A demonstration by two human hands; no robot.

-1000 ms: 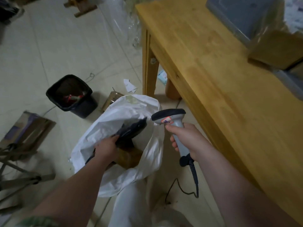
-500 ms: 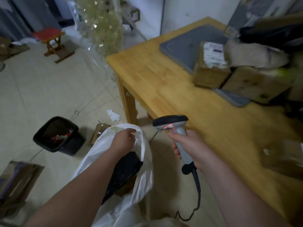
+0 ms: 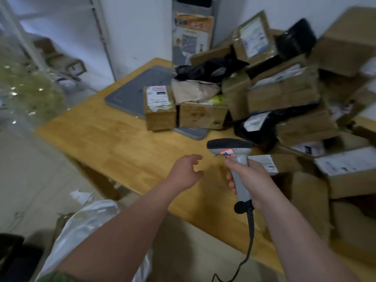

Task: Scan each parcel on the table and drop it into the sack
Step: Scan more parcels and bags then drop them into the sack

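Hovering over the bare wood of the worktop (image 3: 122, 143), the left hand (image 3: 186, 171) is empty, with its fingers loosely spread and only slightly curved. The right hand (image 3: 252, 180) is wrapped tight round the grey handle of the barcode scanner (image 3: 238, 159), whose dark head points away toward the pile. Its black cable (image 3: 251, 237) drops from the handle's base below that hand.

Parcels everywhere! A heap of cardboard boxes and black bags rises beyond and to the right of the right hand. Just behind that hand's knuckles lies a flat cardboard parcel (image 3: 284, 163) with a white label. Past the scanner head sits a black poly mailer (image 3: 258, 127), also labelled.

Further out from the left hand, two small boxes stand side by side on the near edge of a grey mat (image 3: 130, 94). The labelled box (image 3: 159, 110) is on the left and the plain box (image 3: 201, 115) is beside it.

Down under the left forearm, off the worktop's edge, the white sack (image 3: 81, 226) sits on the floor. It is too blurred to show its mouth. A black bin (image 3: 12, 255) is left of it.
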